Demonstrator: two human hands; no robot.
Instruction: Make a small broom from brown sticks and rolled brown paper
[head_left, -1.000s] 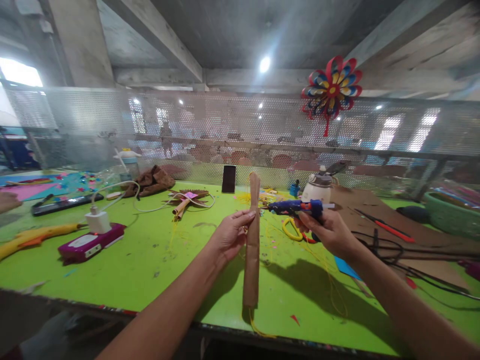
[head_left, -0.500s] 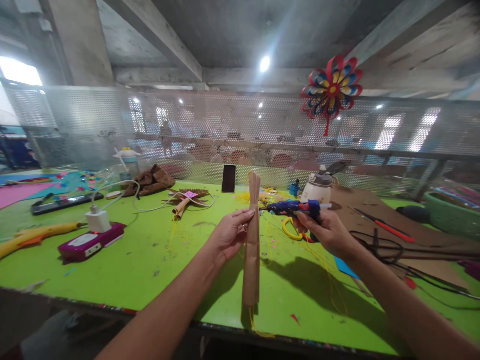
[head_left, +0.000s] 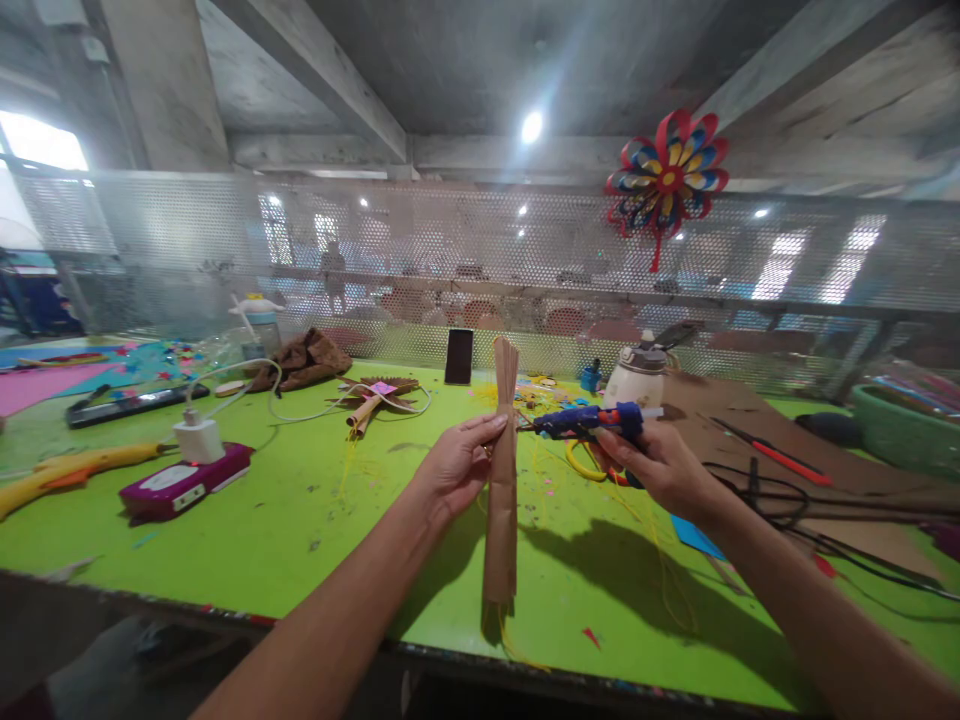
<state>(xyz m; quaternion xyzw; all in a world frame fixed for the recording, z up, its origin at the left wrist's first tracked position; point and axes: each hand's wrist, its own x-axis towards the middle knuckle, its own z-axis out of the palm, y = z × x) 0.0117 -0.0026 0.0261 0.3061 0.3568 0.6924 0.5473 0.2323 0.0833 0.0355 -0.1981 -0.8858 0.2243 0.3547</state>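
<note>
A narrow bundle of folded brown paper (head_left: 501, 520) stands upright over the green table (head_left: 322, 520), pinched at its middle by my left hand (head_left: 459, 462). Its upper end fans out slightly, and a yellow string hangs from its lower end. My right hand (head_left: 660, 462) grips a blue glue gun (head_left: 589, 421) level, its nozzle pointing left at the bundle's middle, close to my left fingertips. Whether the nozzle touches the paper is too small to tell. Yellow-handled scissors (head_left: 583, 462) lie partly behind the glue gun.
A purple power strip (head_left: 184, 485) and yellow glue gun (head_left: 82, 468) lie left. A folded paper piece (head_left: 375, 397) and phone (head_left: 458, 357) are further back. Right are a white bottle (head_left: 636, 375), brown sheet (head_left: 739, 420), dark cables (head_left: 772, 505), a red-handled tool (head_left: 791, 465) and green basin (head_left: 904, 425).
The paper bundle has shifted slightly up and left, its top fanning a little more. The glue gun stays at its middle, held in my right hand.
</note>
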